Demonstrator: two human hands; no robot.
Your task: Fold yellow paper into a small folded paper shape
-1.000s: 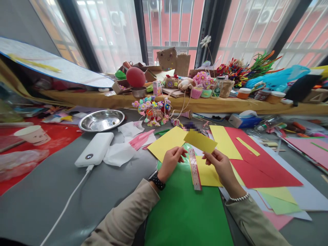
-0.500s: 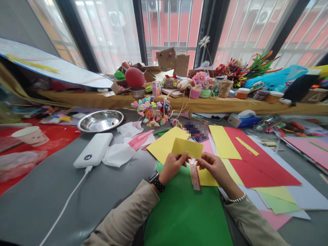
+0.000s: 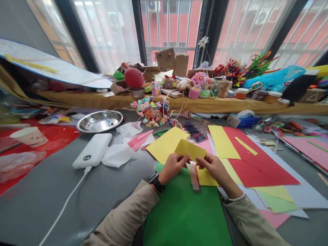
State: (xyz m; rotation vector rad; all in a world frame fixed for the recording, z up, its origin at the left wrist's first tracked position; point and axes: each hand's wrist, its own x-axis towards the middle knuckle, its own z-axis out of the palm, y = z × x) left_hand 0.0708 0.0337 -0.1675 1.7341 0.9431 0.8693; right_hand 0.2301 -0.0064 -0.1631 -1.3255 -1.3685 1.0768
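Between my two hands a small rectangle of yellow paper [image 3: 190, 149] is held up off the table. My left hand [image 3: 173, 166] pinches its lower left edge, thumb in front. At the lower right corner, my right hand [image 3: 211, 165] grips it between thumb and fingers. Just below the hands lies a short patterned ruler [image 3: 194, 177], pink and white, partly over another yellow sheet [image 3: 208, 177]. Both rest on a large green sheet [image 3: 188, 215]. Behind my left hand is a bigger yellow sheet [image 3: 164, 145].
Red paper [image 3: 266, 167] and a yellow strip sheet [image 3: 224, 141] lie to the right. On the left are a white power bank [image 3: 93, 150] with a cable, a metal plate [image 3: 99, 128] and a paper cup [image 3: 29, 136]. Pompom flowers [image 3: 151, 111] stand at the back.
My right hand has moved slightly up to the paper's right corner, away from the ruler's top end. The yellow paper has shifted right and tilted, its right side lower.
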